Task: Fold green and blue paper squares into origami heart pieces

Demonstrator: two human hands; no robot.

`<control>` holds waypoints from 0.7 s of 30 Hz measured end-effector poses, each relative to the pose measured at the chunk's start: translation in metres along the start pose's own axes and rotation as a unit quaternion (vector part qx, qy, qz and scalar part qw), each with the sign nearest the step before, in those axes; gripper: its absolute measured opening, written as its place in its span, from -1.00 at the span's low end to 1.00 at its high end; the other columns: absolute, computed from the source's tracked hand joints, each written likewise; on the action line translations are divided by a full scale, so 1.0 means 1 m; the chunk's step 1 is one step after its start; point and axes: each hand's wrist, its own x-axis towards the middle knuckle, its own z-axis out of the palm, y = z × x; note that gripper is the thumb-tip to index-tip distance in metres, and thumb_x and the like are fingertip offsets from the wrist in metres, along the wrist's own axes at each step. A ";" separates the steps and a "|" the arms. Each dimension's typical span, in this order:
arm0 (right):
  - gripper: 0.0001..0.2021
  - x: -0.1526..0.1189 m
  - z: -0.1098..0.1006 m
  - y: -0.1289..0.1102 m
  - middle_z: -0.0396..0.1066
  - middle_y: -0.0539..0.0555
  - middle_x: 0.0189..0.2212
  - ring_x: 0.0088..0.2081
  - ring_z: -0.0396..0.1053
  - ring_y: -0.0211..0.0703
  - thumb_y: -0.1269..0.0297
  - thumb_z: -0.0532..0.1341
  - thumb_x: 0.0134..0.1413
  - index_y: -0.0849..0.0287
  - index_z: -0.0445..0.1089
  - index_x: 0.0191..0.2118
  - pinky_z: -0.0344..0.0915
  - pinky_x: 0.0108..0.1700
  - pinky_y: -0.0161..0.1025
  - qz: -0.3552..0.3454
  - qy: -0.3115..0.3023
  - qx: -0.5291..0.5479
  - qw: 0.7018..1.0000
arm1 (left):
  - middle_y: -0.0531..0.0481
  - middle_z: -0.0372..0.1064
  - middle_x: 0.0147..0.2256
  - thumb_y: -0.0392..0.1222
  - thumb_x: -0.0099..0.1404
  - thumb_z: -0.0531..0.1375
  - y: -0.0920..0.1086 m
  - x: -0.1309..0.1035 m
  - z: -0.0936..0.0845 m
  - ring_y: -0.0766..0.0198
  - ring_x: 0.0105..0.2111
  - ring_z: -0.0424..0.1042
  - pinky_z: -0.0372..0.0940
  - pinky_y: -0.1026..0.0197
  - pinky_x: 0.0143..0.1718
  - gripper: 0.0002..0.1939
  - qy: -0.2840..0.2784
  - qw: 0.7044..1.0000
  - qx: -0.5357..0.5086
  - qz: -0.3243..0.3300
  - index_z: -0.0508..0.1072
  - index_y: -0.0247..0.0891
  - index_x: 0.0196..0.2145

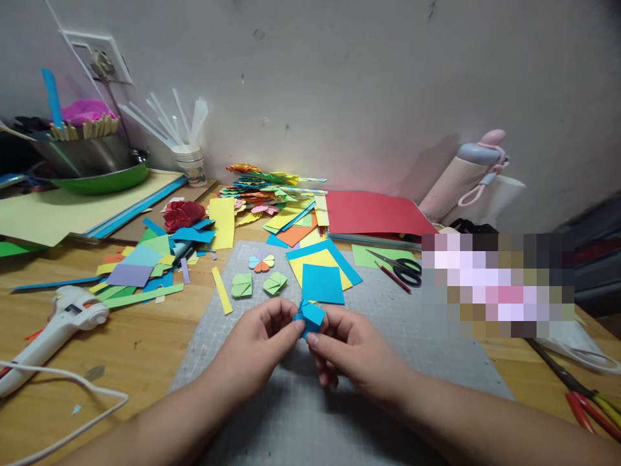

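Observation:
Above the grey cutting mat (208, 362), a small folded blue paper (313, 315) is pinched between both my hands. My left hand (269, 333) grips its left edge with thumb and fingers. From the right side, my right hand (347, 343) holds it, thumb on the lower corner. Just beyond lies a flat blue paper square (323, 283), over larger yellow and blue sheets. Two green folded paper hearts (242, 285) and a small multicoloured paper flower (262, 261) rest on the mat to the left.
Black scissors (407, 268) and a red pencil (395, 278) lie right of the sheets. A white glue gun (58, 330) with its cord is at the left, near loose paper scraps (130, 272). Behind stand a red paper stack (373, 213) and a pink bottle (458, 171). A blurred patch hides part of the right.

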 end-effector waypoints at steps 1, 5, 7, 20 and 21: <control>-0.73 0.000 0.000 0.001 0.24 -0.13 -0.64 -0.66 0.23 -0.37 0.10 0.26 -0.03 0.17 0.21 -0.42 0.16 -0.59 -0.37 0.001 0.004 0.009 1.000 | 0.10 0.30 -0.48 -0.12 0.15 0.22 0.000 0.000 0.000 0.33 -0.48 0.24 0.12 0.28 -0.41 -0.84 0.001 1.000 -0.005 0.000 0.36 -0.27 -0.40; -0.71 0.000 0.000 0.002 0.24 -0.12 -0.61 -0.64 0.24 -0.38 0.07 0.27 -0.03 0.17 0.25 -0.39 0.18 -0.58 -0.37 -0.001 0.011 0.032 0.999 | 0.06 0.33 -0.44 -0.11 0.10 0.28 -0.001 0.000 -0.001 0.33 -0.47 0.24 0.12 0.28 -0.42 -0.77 0.003 0.999 -0.040 -0.015 0.38 -0.28 -0.35; -0.72 0.000 0.000 0.002 0.24 -0.12 -0.60 -0.63 0.23 -0.37 0.09 0.27 -0.03 0.19 0.27 -0.37 0.20 -0.56 -0.36 -0.011 0.001 0.028 1.000 | 0.06 0.32 -0.46 -0.10 0.08 0.29 -0.002 0.001 -0.003 0.34 -0.48 0.23 0.11 0.28 -0.44 -0.76 0.000 0.997 -0.067 -0.024 0.38 -0.29 -0.35; -0.70 0.004 -0.007 0.001 0.28 -0.02 -0.50 -0.54 0.29 -0.31 0.00 0.10 0.14 0.17 0.28 -0.30 0.18 -0.59 -0.38 -0.046 0.032 0.098 0.994 | 0.07 0.34 -0.45 -0.21 0.17 0.19 0.001 -0.001 -0.003 0.34 -0.46 0.28 0.15 0.28 -0.38 -0.92 -0.005 0.999 -0.052 -0.003 0.38 -0.25 -0.35; -0.71 0.004 -0.008 0.001 0.27 -0.03 -0.52 -0.54 0.28 -0.30 0.01 0.11 0.14 0.17 0.29 -0.30 0.18 -0.58 -0.38 -0.045 0.029 0.090 0.995 | 0.06 0.35 -0.42 -0.21 0.19 0.18 0.001 -0.002 -0.002 0.32 -0.42 0.29 0.16 0.26 -0.35 -0.92 -0.013 1.000 -0.019 0.008 0.39 -0.25 -0.33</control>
